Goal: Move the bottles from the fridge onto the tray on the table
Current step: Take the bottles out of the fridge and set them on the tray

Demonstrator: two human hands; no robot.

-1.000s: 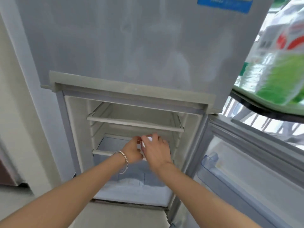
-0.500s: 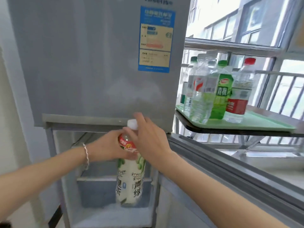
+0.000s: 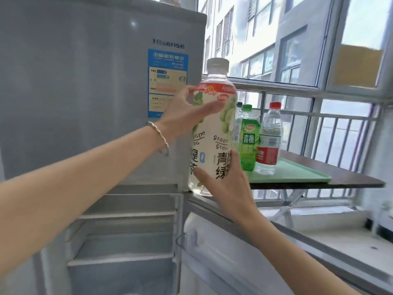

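I hold a tall green tea bottle point(image 3: 214, 124) with a white cap and pale label upright in the air, in front of the fridge's right edge. My left hand point(image 3: 187, 112) grips its upper part below the red band. My right hand point(image 3: 225, 179) wraps its lower part. The grey fridge point(image 3: 95, 92) has its lower door open, showing bare shelves point(image 3: 127, 213). Behind the bottle, a light green tray point(image 3: 297, 173) lies on the dark table point(image 3: 350, 177). On the tray stand a green-label bottle point(image 3: 247, 141), a red-cap water bottle point(image 3: 269, 141) and others partly hidden.
The open fridge door point(image 3: 244, 252) with a clear door bin juts out below my right arm. Window bars point(image 3: 340, 135) and a sill run behind the table. The table's folding legs point(image 3: 287, 205) show beneath it.
Both hands lifted the green tea bottle out of the lower fridge compartment and up to the right, toward the tray. My right hand slid from the cap down to the bottle's base.
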